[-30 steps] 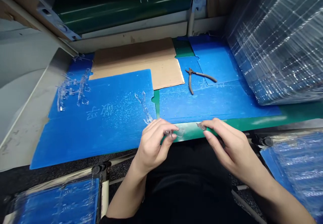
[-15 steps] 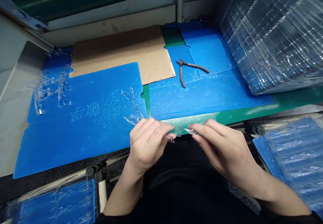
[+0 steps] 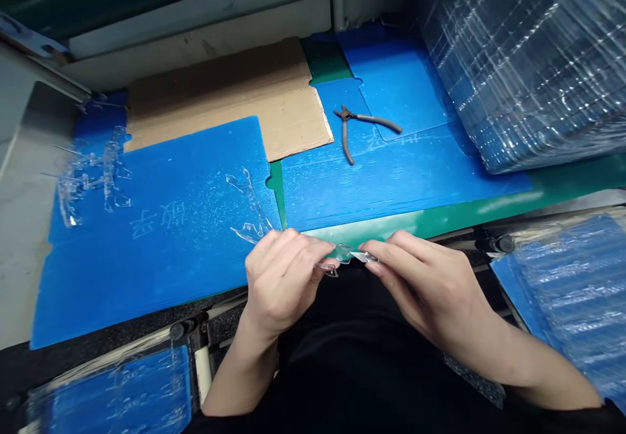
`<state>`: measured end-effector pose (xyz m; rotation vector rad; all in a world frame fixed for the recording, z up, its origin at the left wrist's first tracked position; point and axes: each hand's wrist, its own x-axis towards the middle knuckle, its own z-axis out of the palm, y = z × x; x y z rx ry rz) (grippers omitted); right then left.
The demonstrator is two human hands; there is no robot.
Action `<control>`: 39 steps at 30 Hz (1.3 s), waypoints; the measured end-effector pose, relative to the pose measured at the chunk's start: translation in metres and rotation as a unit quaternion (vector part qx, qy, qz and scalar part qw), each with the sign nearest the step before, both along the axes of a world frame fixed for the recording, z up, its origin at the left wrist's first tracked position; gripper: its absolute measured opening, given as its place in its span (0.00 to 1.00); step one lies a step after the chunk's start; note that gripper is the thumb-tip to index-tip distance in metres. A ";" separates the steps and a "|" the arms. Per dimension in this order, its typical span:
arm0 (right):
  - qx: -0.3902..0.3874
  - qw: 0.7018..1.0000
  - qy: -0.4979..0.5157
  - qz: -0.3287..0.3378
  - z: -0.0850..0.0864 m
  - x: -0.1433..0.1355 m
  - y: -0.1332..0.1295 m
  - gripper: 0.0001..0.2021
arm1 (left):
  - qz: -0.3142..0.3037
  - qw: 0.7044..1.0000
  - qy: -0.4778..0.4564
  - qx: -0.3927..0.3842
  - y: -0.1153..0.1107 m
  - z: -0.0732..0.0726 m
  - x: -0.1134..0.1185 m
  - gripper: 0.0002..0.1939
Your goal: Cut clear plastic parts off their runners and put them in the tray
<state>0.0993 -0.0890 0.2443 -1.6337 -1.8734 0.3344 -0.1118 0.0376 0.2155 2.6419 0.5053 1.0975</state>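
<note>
Across from open pliers [image 3: 345,115], left hand [image 3: 283,276] pinches clear plastic [image 3: 343,251]; right hand [image 3: 430,277], pale piece [image 3: 361,257].

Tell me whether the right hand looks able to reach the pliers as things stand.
Probably yes: the pliers lie uncovered on a blue sheet, nothing visible standing between them and the right hand. That hand pinches a small pointed piece, though, and may need freeing.

One left hand [image 3: 281,277], one right hand [image 3: 433,277], one pair of pliers [image 3: 346,115]
One held clear part [image 3: 343,252], one blade-like piece [image 3: 358,257], one cardboard sheet [image 3: 288,121], one wrapped stack [image 3: 528,69], at least three blue sheets [image 3: 195,251]; clear plastic pieces [image 3: 108,176] at the left overlap too much to count.
</note>
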 end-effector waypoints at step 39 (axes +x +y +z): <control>0.059 0.989 0.133 0.012 -0.020 -0.001 -0.001 0.17 | -0.096 0.865 -0.148 -0.469 -0.035 -0.018 0.016 0.22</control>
